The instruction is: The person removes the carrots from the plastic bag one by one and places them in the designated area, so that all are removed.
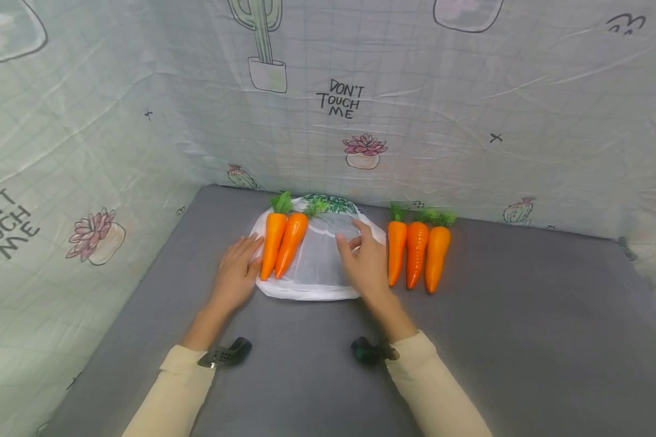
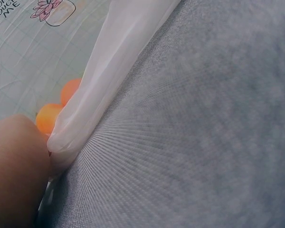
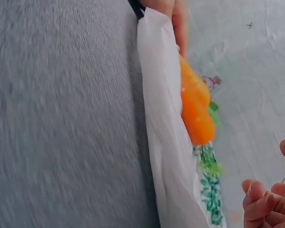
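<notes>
A white fabric piece [image 1: 322,291] with a puffed rim, a grey middle and a green leaf print at its far edge lies on the table. Two orange carrots [image 1: 274,243] with green tops rest side by side on its left part. My left hand [image 1: 237,267] lies at the left rim, fingers extended beside the nearer carrot. Over the right part hovers my right hand [image 1: 367,261], fingers loosely bent, holding nothing. Its fingers [image 3: 259,204] also show in the right wrist view, apart from the fabric. In the left wrist view, the rim hides most of the carrots.
Three more carrots [image 1: 417,252] lie in a row just right of the fabric, tops pointing away. The grey table [image 1: 525,340] meets a printed curtain [image 1: 415,121] at the back and on the left.
</notes>
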`<state>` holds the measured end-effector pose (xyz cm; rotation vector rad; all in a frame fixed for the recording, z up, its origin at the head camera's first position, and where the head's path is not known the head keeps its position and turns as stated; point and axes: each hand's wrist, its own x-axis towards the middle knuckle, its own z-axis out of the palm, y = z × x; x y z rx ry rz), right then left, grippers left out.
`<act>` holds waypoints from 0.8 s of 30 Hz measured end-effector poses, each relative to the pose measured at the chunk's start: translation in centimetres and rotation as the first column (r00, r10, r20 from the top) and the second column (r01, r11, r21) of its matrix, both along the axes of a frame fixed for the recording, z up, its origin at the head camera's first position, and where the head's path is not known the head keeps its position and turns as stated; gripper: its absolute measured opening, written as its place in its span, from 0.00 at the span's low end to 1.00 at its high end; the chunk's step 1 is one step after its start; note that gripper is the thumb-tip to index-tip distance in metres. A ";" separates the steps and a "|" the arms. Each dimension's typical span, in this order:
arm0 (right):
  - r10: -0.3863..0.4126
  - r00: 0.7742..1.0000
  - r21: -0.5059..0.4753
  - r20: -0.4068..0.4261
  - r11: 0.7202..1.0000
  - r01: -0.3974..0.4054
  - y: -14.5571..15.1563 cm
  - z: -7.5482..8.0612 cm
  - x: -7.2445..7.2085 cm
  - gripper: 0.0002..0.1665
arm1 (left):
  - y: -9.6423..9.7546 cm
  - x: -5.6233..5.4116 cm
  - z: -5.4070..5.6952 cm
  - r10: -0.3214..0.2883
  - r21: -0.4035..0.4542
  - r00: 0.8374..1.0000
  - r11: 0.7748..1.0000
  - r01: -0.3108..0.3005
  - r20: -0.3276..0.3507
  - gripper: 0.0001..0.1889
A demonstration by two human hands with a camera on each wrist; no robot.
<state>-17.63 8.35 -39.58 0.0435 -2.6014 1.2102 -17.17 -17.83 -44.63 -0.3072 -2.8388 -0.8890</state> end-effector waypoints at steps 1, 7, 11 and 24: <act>0.004 1.000 -0.008 0.004 1.000 -0.004 -0.3 -0.1 0.0 0.30 | 0.0 0.0 0.0 0.000 -0.001 1.000 1.000 0.000 0.001 0.25; 0.031 0.999 -0.025 -0.009 0.999 -0.031 -2.0 -0.7 -0.2 0.30 | 0.1 0.0 0.0 0.007 0.000 1.000 1.000 -0.007 0.012 0.25; 0.046 0.999 -0.026 -0.001 0.999 -0.046 -3.4 -1.0 -0.1 0.31 | 0.1 -0.1 0.0 0.006 -0.005 1.000 1.000 -0.006 0.008 0.25; 0.105 0.994 -0.006 0.029 0.994 -0.105 -6.6 -1.8 -0.7 0.35 | 0.0 -0.1 -0.1 0.006 -0.012 1.000 1.000 -0.006 0.020 0.26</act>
